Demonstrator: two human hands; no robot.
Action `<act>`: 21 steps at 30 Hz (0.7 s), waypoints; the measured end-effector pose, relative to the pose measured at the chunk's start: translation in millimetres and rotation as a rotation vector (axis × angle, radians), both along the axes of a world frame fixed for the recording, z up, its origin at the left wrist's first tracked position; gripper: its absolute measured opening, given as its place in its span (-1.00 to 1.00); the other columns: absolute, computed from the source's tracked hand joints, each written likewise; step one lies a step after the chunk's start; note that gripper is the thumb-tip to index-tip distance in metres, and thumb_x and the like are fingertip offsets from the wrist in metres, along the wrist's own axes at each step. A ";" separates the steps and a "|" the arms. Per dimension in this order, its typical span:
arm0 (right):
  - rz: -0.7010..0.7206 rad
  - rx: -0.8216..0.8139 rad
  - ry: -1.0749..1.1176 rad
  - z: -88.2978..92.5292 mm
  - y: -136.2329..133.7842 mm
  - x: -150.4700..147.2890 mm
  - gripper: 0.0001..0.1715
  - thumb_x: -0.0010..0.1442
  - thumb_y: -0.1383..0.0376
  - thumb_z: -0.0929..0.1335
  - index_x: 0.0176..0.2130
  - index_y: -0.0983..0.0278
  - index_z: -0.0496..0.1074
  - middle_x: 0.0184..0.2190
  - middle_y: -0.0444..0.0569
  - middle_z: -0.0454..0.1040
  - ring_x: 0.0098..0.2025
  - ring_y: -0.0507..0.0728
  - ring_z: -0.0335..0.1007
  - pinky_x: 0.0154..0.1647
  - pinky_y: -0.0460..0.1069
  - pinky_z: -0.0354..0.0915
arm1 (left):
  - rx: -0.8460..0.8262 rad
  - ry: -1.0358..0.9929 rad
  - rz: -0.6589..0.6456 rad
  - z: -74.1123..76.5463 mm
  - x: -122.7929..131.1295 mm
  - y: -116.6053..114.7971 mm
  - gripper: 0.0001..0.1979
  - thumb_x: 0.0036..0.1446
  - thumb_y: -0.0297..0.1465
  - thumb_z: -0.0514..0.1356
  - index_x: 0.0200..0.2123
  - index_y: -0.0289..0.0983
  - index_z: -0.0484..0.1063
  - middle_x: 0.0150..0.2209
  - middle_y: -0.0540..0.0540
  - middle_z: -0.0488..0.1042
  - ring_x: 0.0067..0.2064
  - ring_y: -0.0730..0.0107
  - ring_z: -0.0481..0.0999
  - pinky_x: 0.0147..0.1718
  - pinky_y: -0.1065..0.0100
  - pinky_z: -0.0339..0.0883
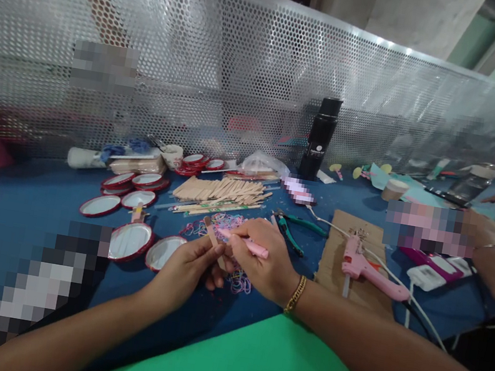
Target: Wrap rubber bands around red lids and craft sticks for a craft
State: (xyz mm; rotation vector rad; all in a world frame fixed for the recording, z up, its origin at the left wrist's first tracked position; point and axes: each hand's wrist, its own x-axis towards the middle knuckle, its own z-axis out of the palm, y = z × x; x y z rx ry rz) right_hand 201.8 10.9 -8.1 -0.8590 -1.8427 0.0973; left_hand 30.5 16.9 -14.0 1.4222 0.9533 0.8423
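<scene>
Between the thumb and fingers of my left hand (pixel 189 267) is a flat wooden stick (pixel 210 230), tilted up to the left. My right hand (pixel 263 261), with a gold bracelet at the wrist, grips a pink pen (pixel 256 248), its tip end close to the stick's upper part. Whether the tip touches the wood cannot be made out. Small colourful rubber bands (pixel 241 281) lie on the blue table under and around both hands. A pile of wooden sticks (pixel 222 191) is just beyond them.
Red-rimmed lids (pixel 130 242) lie at the left. Green-handled pliers (pixel 292 231), a black bottle (pixel 321 140) and a pink glue gun (pixel 370 272) on cardboard (pixel 334 251) stand or lie to the right. Another person's hand (pixel 481 231) is farther right. A perforated metal screen (pixel 269 56) runs behind.
</scene>
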 end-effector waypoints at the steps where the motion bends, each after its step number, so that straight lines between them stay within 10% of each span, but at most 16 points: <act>1: 0.007 0.002 0.001 0.3 -0.5 -0.2 -0.79 0.31 0.31 0.28 -0.37 0.25 0.41 -0.46 -0.13 0.47 -0.35 0.05 0.35 -0.18 -0.01 0.19 | 0.001 0.003 -0.002 0.4 0.2 -0.2 -0.59 0.07 -0.01 0.23 -0.41 -0.27 0.44 -0.63 0.04 0.48 -0.61 0.48 0.42 -0.63 0.49 0.26; 21: 0.036 0.027 -0.010 4.3 -4.0 -3.3 -0.71 0.34 0.22 0.24 -0.36 0.23 0.43 -0.43 -0.10 0.51 -0.32 0.07 0.39 -0.19 0.00 0.23 | 0.000 0.040 0.010 2.5 0.9 -1.0 -0.58 0.08 0.01 0.21 -0.47 -0.26 0.41 -0.65 0.02 0.46 -0.61 0.46 0.42 -0.62 0.46 0.25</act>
